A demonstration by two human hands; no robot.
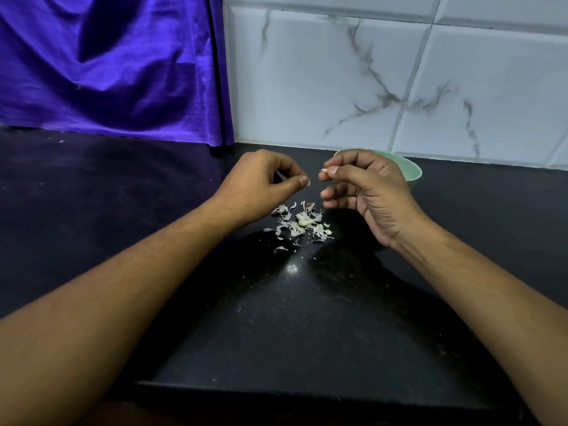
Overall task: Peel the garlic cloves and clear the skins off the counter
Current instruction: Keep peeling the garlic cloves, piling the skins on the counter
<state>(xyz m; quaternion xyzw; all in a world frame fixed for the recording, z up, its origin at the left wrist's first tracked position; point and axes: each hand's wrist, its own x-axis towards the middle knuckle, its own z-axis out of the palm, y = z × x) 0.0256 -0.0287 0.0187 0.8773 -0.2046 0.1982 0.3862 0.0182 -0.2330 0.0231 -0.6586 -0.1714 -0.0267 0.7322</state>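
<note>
Both forearms reach in over the near edge of the black counter, and the hands meet above it, close but not touching. The right hand pinches a small garlic clove between thumb and forefinger, with its other fingers loosely curled beneath. The clove's end pokes out toward the left hand, though it is too small to read its long axis for sure. The left hand has thumb and forefinger pressed together on a pale skin scrap, just short of the clove. Beneath the gap between the hands, on the person's side, lies the pile of skins. A green bowl sits just behind the right hand, partly hidden. I'd guess the scrap gets dropped below, and the right hand is nearer for bowling the clove.
</note>
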